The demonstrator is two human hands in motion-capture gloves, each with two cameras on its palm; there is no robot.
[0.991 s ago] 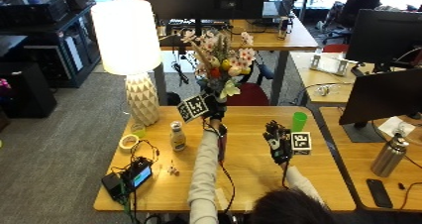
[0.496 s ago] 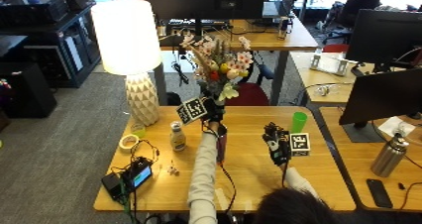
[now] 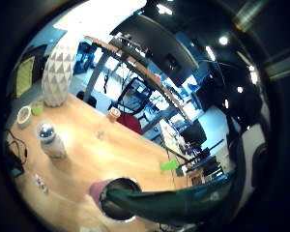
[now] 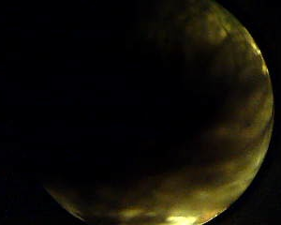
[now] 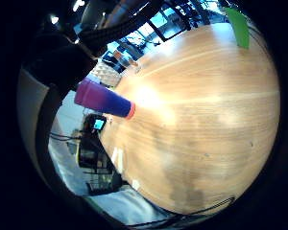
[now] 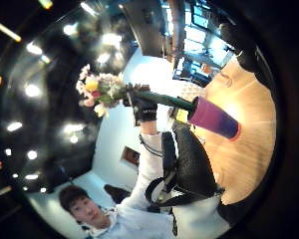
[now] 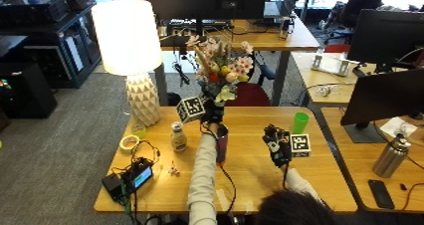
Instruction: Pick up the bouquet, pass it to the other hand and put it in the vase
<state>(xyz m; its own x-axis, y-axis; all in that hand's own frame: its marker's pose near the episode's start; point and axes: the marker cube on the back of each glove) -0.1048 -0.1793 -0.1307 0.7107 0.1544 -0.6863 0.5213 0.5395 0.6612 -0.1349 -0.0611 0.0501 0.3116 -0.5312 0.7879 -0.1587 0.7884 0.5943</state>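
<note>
Centre frame: left hand (image 7: 212, 113) fingers curled round the bouquet (image 7: 221, 70) stems, blooms upright, stem ends in the mouth of the purple vase (image 7: 221, 144) on the worktop (image 7: 318, 172). Right hand (image 7: 276, 144) hovers right of centre, fingers relaxed, holding nothing.

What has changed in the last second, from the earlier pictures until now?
Very little. The left hand still holds the bouquet upright, its stems in the mouth of the vase; the flowers shifted only slightly. The right hand stays over the table, holding nothing. The lamp, bottle and green cup did not move.
</note>
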